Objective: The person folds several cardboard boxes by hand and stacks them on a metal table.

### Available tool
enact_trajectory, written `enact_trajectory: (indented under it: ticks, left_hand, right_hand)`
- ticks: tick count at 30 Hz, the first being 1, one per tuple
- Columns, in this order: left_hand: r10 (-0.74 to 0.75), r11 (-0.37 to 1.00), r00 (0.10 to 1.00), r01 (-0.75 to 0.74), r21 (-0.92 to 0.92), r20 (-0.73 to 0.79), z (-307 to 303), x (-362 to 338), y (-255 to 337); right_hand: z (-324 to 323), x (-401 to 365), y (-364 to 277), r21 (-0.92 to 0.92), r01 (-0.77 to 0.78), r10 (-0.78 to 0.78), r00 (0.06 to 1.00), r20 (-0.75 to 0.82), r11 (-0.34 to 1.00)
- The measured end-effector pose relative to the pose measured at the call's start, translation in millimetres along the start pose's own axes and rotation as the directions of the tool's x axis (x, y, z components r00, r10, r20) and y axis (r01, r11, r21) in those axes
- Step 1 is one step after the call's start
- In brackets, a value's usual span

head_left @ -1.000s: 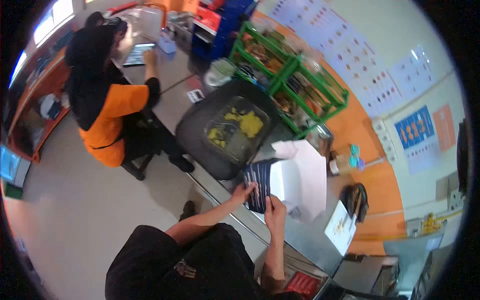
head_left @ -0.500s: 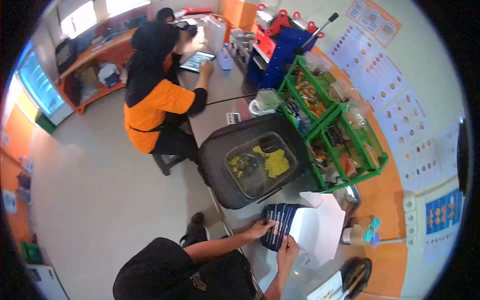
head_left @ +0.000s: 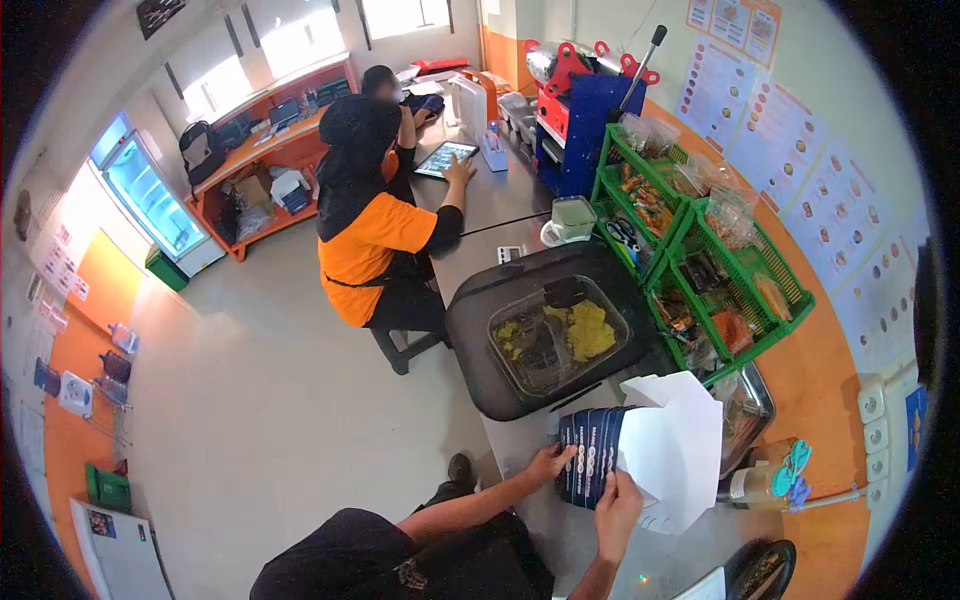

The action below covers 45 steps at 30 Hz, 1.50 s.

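A stack of paper food boxes (head_left: pixel 588 455), dark blue with white print outside, lies fanned at the counter's near edge. Its wide white flaps (head_left: pixel 675 450) spread out to the right. At the left edge of the stack, my left hand (head_left: pixel 552 464) grips the blue side, with the thumb on the print. My right hand (head_left: pixel 619 508) pinches the stack's near edge, where blue meets white. Just beyond the boxes stands a black tub (head_left: pixel 480 330), its clear-windowed lid showing yellow food inside.
Green baskets (head_left: pixel 700 290) of packets line the wall side. A blue and red sealing machine (head_left: pixel 575 130) stands behind them. One seated person in orange (head_left: pixel 375 250) touches a tablet (head_left: pixel 447 159); another person (head_left: pixel 380 85) sits farther back. Jars (head_left: pixel 760 482) stand at the right.
The camera view has tilted up and shifted, so the scene sits farther right and more of the room shows. Both hands stay on the box stack.
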<state>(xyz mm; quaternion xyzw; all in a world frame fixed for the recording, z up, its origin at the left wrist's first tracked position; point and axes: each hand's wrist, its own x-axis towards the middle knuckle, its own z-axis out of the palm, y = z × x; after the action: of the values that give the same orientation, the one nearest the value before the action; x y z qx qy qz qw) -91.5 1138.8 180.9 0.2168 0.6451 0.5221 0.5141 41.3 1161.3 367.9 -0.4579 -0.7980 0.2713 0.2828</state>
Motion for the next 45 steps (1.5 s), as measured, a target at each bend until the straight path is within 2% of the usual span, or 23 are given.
enact_trajectory:
  ticks: [4,6,7,8,10,11,14,17,20,22,23,25,26,28,29,31,32,33,35,36,41,44,45]
  left_hand:
    - [-0.126,0.991,0.987,0.122,-0.046,-0.095,6.5,1.3,4.9]
    - [-0.020,0.999,1.000,0.021,-0.024,0.015,-0.2,6.7,-1.9]
    - [-0.028,0.996,0.999,0.031,-0.083,0.038,1.5,8.0,-12.3]
    - [-0.023,0.990,0.998,0.031,-0.138,0.064,2.6,14.4,-17.6]
    - [-0.119,0.967,0.992,0.126,-0.224,0.043,6.5,5.5,4.8]
    - [-0.127,0.967,0.989,0.140,-0.214,0.072,8.9,1.3,8.6]
    - [-0.163,0.972,0.986,0.158,-0.175,-0.017,8.1,-1.6,12.9]
    - [-0.084,0.990,0.995,0.078,-0.121,-0.047,5.8,1.5,6.3]
    - [0.008,0.998,0.997,-0.013,-0.063,-0.077,10.8,0.3,-6.1]
    - [0.209,0.967,0.976,-0.215,-0.138,-0.062,11.9,2.6,-14.1]
    - [0.230,0.961,0.968,-0.242,-0.132,-0.100,10.5,-2.9,3.5]
    - [0.077,0.962,0.997,-0.068,-0.265,0.024,13.3,-27.1,49.5]
    - [0.091,0.960,0.996,-0.089,-0.266,-0.006,10.7,-28.1,50.3]
    - [0.098,0.850,0.987,-0.018,-0.526,0.125,15.2,-33.1,42.8]
    - [0.105,0.850,0.987,-0.026,-0.526,0.119,14.4,-30.4,30.9]
    - [0.227,0.802,0.972,-0.147,-0.579,0.068,7.2,-15.8,8.9]
    - [0.149,0.917,0.980,-0.086,-0.389,0.135,-5.0,-16.5,23.3]
    - [0.155,0.918,0.978,-0.092,-0.386,0.136,-14.3,-20.9,23.8]
    - [0.244,0.805,0.892,0.033,-0.592,0.381,-28.3,-32.1,22.9]
    - [0.155,0.815,0.905,0.110,-0.569,0.397,-31.6,-39.1,29.6]
    - [0.154,0.832,0.948,0.028,-0.553,0.280,-30.4,-50.3,41.4]
    - [0.191,0.787,0.950,0.002,-0.617,0.246,-29.8,-42.5,32.1]
    - [0.154,0.724,0.967,0.029,-0.689,0.202,-32.7,-37.2,25.9]
  right_hand:
    - [-7.7,0.6,2.4,0.074,0.053,-0.047,0.995,-0.083,0.996]
    - [-7.5,1.1,4.0,0.006,0.012,-0.012,1.000,-0.023,1.000]
    - [-7.5,0.1,9.2,-0.079,-0.004,0.005,1.000,0.021,0.997]
    - [-8.7,-0.9,12.7,-0.069,0.016,-0.016,1.000,0.002,0.997]
    - [-14.6,0.9,11.3,-0.032,0.052,-0.054,0.996,-0.071,0.998]
    - [-18.2,0.5,12.7,-0.046,0.027,-0.031,0.996,-0.086,0.999]
    - [-22.6,3.4,8.9,0.010,0.090,-0.087,0.983,-0.162,0.996]
    - [-24.2,1.5,13.5,0.011,0.126,-0.121,0.966,-0.228,0.992]
    - [-23.3,-0.5,14.2,0.007,0.154,-0.149,0.964,-0.220,0.988]
    - [-20.8,-3.0,25.1,-0.020,0.183,-0.183,0.957,-0.226,0.983]
    - [-16.9,-0.2,28.3,-0.046,0.212,-0.217,0.948,-0.235,0.976]
    - [-24.3,-0.7,18.8,-0.020,0.237,-0.236,0.952,-0.193,0.971]
    - [-28.9,-3.7,12.9,-0.027,0.214,-0.216,0.963,-0.160,0.976]
    - [-29.3,-8.3,8.0,-0.007,0.247,-0.246,0.960,-0.135,0.969]
    - [-30.1,-10.5,3.6,-0.002,0.255,-0.254,0.960,-0.115,0.967]
    - [-34.6,-13.2,-10.1,0.005,0.324,-0.321,0.938,-0.131,0.946]
    - [-36.9,-15.6,-17.4,0.055,0.359,-0.353,0.931,-0.094,0.932]
    - [-38.8,-17.4,-23.6,0.105,0.388,-0.384,0.921,-0.058,0.916]
    - [-40.2,-19.4,-38.7,0.154,0.375,-0.371,0.927,-0.055,0.914]
    - [-40.8,-19.0,-42.6,0.204,0.359,-0.358,0.933,-0.042,0.911]
    - [-41.8,-16.8,-40.0,0.192,0.385,-0.365,0.922,-0.131,0.903]
    - [-55.2,-16.1,-40.8,0.207,0.356,-0.321,0.929,-0.183,0.911]
    - [-61.2,-17.0,-41.6,0.222,0.319,-0.278,0.941,-0.195,0.921]
